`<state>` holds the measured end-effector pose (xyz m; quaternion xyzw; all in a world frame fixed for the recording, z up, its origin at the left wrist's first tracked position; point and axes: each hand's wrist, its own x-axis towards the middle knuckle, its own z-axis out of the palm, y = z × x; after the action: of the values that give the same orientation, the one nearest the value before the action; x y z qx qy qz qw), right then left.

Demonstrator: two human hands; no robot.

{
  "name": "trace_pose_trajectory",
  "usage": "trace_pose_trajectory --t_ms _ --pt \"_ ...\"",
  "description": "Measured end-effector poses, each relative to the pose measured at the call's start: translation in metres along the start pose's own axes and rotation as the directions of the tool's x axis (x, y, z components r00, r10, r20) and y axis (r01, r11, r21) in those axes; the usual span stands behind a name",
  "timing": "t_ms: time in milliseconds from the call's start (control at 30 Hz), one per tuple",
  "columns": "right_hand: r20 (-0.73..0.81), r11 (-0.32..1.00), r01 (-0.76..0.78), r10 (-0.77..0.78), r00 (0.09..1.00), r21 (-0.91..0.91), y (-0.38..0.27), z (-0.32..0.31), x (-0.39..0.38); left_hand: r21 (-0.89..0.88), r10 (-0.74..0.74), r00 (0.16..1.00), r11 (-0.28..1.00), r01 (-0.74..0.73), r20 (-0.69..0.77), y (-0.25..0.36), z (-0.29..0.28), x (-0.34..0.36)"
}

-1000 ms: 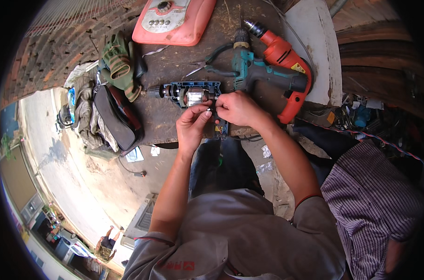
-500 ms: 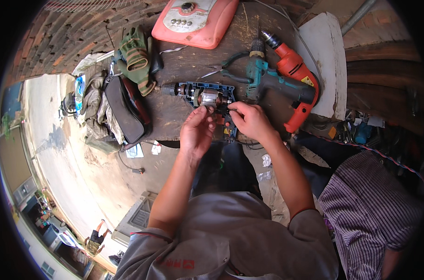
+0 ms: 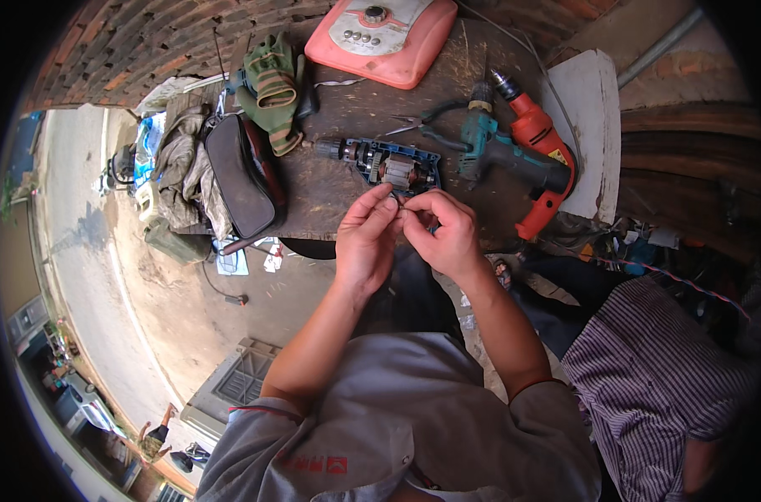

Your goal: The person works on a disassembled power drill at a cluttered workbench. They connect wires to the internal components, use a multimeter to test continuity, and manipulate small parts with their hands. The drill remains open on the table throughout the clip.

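An opened electric drill [image 3: 400, 170] lies at the table's near edge, its blue half-shell exposing the motor and gears, with the chuck pointing left. Just in front of it, my left hand [image 3: 366, 237] is closed in a pinch. My right hand [image 3: 444, 232] meets it there, thumb and forefinger pressed together. Between the fingertips is something small and dark that I cannot make out. Behind the opened drill are pliers [image 3: 441, 140] with dark handles. To the right lie a teal cordless drill [image 3: 502, 155] and an orange-red drill [image 3: 534, 125].
The wooden table [image 3: 322, 201] also holds a pink appliance cover [image 3: 435, 50], green striped gloves [image 3: 267, 105] and a dark zip bag [image 3: 240, 176]. A white board [image 3: 588, 125] stands at the right edge. A person in a checked shirt [image 3: 648, 360] is close on my right.
The view has shifted, so the table's things appear farther right. My hands have come together at the fingertips and drawn slightly nearer to me, off the opened drill.
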<state>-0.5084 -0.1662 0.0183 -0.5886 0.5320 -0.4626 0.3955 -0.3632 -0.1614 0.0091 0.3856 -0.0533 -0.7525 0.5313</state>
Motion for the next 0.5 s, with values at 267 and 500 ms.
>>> trace_pose_trajectory --t_ms 267,500 --pt "-0.027 0.991 -0.05 0.053 0.998 0.121 -0.019 0.002 -0.004 0.18 0.126 0.975 0.971 -0.159 0.182 0.012 -0.006 -0.012" --pt "0.032 0.999 0.011 -0.012 0.999 0.044 -0.042 -0.004 -0.003 0.37 0.182 0.948 0.888 -0.272 0.259 0.026 -0.005 -0.021"
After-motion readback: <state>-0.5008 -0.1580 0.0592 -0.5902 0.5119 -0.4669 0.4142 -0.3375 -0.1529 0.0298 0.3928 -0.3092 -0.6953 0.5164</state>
